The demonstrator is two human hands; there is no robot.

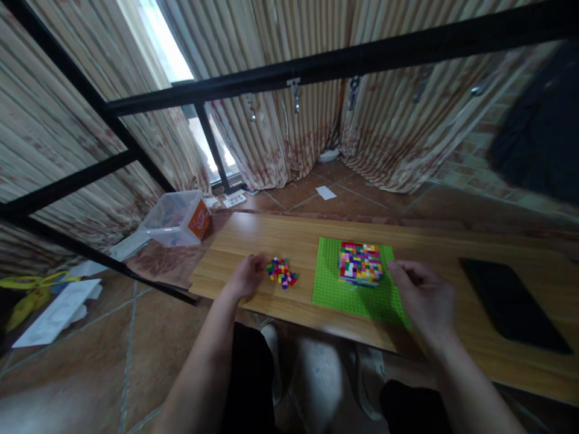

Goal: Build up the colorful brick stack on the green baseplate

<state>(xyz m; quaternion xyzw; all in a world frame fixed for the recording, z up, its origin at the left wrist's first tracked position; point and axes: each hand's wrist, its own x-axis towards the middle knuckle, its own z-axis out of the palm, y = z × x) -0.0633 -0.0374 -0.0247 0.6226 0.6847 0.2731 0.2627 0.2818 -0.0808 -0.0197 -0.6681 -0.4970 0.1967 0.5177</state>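
A multicoloured block built of small toy bricks (360, 263) stands on a green studded baseplate (329, 283). Just off its right side is my right hand (425, 296), thumb and fingers pinched together over the plate's right edge. Whatever is between those fingertips is too small or hidden to name. Left of the plate, a small heap of loose coloured bricks (282, 272) lies on the wooden table (262, 232). My left hand (246, 277) is at the heap's left edge, fingers curled together and slightly blurred; I cannot make out anything in them.
A dark flat tablet-like slab (513, 304) lies on the table at right. Black metal bars (289, 71) cross beyond the table. A clear plastic box (174, 220) with an orange label sits on the floor to the left, and white pieces (56, 313) lie further left.
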